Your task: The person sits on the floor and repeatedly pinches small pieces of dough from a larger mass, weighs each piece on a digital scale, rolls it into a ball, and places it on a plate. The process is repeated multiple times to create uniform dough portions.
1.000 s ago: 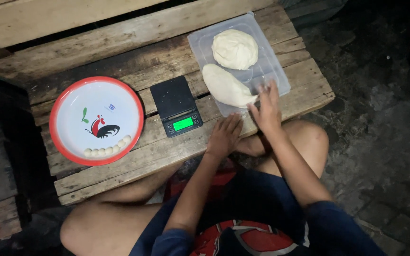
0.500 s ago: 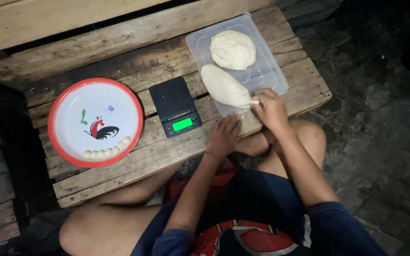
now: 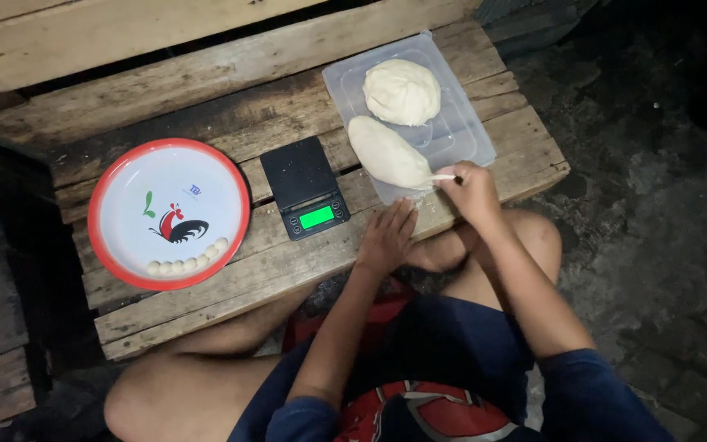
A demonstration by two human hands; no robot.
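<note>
right hand [image 3: 470, 192] on dough [image 3: 388, 153]

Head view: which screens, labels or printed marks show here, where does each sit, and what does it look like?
Scale screen: small rectangle glowing green, on the front edge of the black scale at the middle of the wooden table.
Rooster picture: red, black and green, painted in the white red-rimmed plate to the scale's left.
Small blue mark: above the rooster, too small to make out.
</note>
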